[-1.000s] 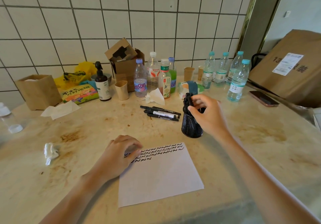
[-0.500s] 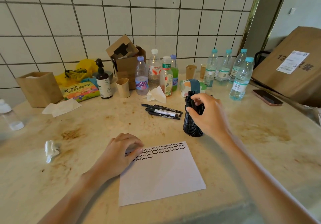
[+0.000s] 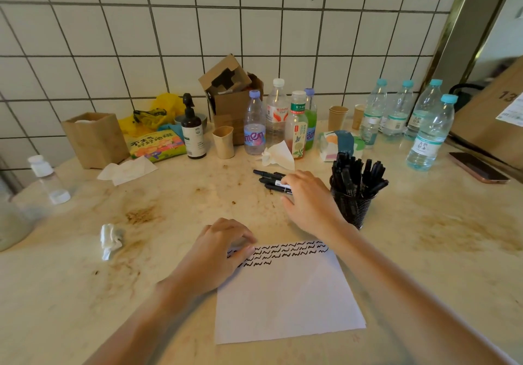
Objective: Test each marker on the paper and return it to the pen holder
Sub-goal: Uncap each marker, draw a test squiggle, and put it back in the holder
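The paper (image 3: 285,291) lies on the bench (image 3: 424,251) at the near edge, in front of the person. The left hand (image 3: 218,251) rests on the paper's far left corner. Behind the paper, to the right, stands the pen holder (image 3: 353,209) with markers in it. Just left of the holder lie the loose markers (image 3: 268,179), and the right hand (image 3: 308,197) is over their right ends. A crumpled tissue (image 3: 110,240) lies left of the paper. Bottles (image 3: 283,121) stand in a row at the back, by the wall; a phone (image 3: 478,166) lies far right
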